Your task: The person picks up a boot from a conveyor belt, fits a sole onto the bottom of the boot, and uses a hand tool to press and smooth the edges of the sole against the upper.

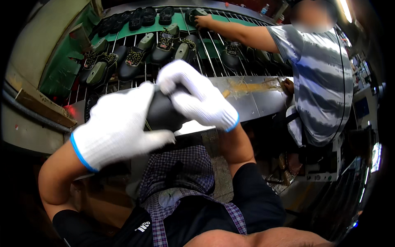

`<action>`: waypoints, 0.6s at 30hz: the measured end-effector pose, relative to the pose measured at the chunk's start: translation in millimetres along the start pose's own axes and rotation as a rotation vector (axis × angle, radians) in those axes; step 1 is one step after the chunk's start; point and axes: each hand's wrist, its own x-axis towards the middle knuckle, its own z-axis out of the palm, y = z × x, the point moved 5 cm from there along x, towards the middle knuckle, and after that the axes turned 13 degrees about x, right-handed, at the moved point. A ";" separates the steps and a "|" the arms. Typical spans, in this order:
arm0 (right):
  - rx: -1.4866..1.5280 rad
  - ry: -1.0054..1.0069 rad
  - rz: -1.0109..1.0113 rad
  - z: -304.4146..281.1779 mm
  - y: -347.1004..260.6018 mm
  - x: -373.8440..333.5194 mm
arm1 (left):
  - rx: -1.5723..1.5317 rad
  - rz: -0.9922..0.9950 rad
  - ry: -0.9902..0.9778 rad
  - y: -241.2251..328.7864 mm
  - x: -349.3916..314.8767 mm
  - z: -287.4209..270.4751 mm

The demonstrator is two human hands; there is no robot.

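Note:
A black shoe [162, 112] is held up between my hands, close in front of me. Only its smooth dark part shows; the gloves cover much of it. My left hand [115, 125], in a white knit glove with a blue cuff, grips it from the left, thumb stretched along the lower side. From above and the right, my right hand [201, 96], gloved alike, curls its fingers over the shoe. Just beyond lie several black shoes with speckled linings and olive-green lasts, one black shoe [133, 62] among them, on a rack of metal rods [209, 55].
A metal ledge [247, 103] with yellowish tape runs along the rack's near side. Black sandals [149, 16] lie on a green strip behind. At the right, a person [319, 78] in a striped shirt reaches across to a shoe [196, 15]. A green panel [61, 70] borders the left.

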 end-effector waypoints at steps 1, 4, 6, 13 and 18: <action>-0.030 0.031 0.136 -6.4 11.8 12.5 | -0.018 -0.075 -0.040 -9.2 12.8 -4.9; 0.175 0.214 0.344 -12.4 64.4 39.1 | 0.204 -0.108 0.156 -22.7 28.2 -10.9; 0.249 0.199 0.149 -19.1 119.1 26.3 | 0.221 -0.173 0.088 -39.4 47.1 -6.9; 0.570 0.324 0.182 18.2 209.9 -34.8 | 0.125 -0.284 0.006 -79.1 74.3 1.0; 0.601 0.388 0.260 3.0 202.6 -11.5 | 0.031 -0.288 0.077 -104.9 75.1 5.5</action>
